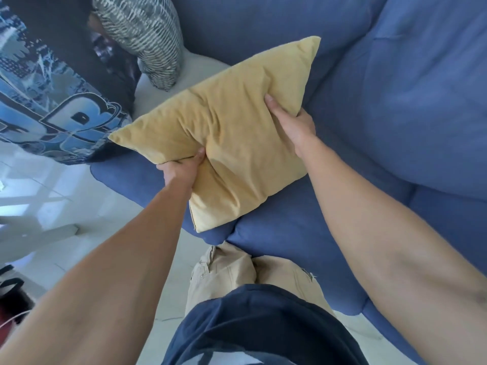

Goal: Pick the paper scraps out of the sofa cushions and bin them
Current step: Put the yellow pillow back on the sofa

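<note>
Hands clamp yellow cushion (237, 143) over blue sofa (395, 106): left hand (181, 169) pinches near edge, right hand (292, 125) grips right edge.

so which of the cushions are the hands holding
The plain yellow cushion, gripped by left hand and right hand; the striped cushion and blue printed cushion lie untouched.

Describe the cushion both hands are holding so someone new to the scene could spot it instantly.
Start from the blue sofa that fills most of the view. Over its seat, near the middle, the left hand and right hand grip a square cushion by opposite edges. It is plain mustard yellow, while the cushions to its left are striped grey-and-white or printed blue.
</note>
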A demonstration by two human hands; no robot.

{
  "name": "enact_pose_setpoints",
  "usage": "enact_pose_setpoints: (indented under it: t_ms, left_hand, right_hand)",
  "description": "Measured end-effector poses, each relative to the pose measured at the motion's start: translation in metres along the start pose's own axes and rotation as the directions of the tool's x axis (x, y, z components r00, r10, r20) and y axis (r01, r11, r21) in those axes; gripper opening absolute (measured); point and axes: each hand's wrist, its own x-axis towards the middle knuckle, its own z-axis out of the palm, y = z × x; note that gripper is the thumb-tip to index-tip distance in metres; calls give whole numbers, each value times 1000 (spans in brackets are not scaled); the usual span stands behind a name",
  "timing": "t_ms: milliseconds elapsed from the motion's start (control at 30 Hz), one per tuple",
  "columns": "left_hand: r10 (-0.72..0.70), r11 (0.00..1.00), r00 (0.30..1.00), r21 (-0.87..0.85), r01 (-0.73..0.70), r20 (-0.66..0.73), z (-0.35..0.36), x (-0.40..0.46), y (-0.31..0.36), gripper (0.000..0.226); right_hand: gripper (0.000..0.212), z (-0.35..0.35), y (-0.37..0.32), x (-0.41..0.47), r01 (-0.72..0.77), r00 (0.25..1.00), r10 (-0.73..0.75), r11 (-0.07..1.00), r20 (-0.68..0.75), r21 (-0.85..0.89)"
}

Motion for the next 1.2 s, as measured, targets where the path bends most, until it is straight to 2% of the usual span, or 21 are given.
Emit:
enact_pose_setpoints:
  t_ms: [200,300,367,467,600,733,800,900,1000,1100,1200]
  left_hand:
    - [193,971,975,120,-205,107,23,-67,-9,126]
    - [311,915,932,205,-347,185,51,-101,-10,137]
    - [338,896,908,212,-391,247,77,-131,-8,146]
    - [375,846,871,267,-461,316,119,-170,-6,126]
    - [404,797,760,212,-566,509,171,-207,-5,139]
    - [425,761,672,162,-628,607,216,-241,-1,117]
    - [439,739,646,158,-655,624,237,-250,1,114]
    - [453,730,650,165,-663,610,263,-256,7,120]
    - [445,720,652,188,-668,614,285,-256,12,114]
    - [410,725,717,276,-631,564,299,-249,11,112]
    - [388,723,752,331,-607,533,301,-245,8,112]
  right_hand:
    - [112,-85,50,-58,49,990,-22,980,-140,192]
    - [109,-137,82,-80,62,977,3,952,-211,301]
    - [107,-171,104,-92,66,968,31,926,-249,373]
    - [110,-221,135,-104,66,950,82,889,-301,453]
    - [102,-280,169,-112,93,921,135,834,-364,544]
    - [97,-325,191,-105,97,906,180,792,-383,603]
    - [96,-341,197,-96,98,906,189,778,-379,621]
    - [90,-360,201,-81,89,915,182,779,-361,621]
    - [88,-374,208,-65,81,916,159,826,-369,557]
    - [99,-378,218,-54,53,910,165,864,-381,500]
    - [107,-375,224,-49,50,908,170,863,-382,503]
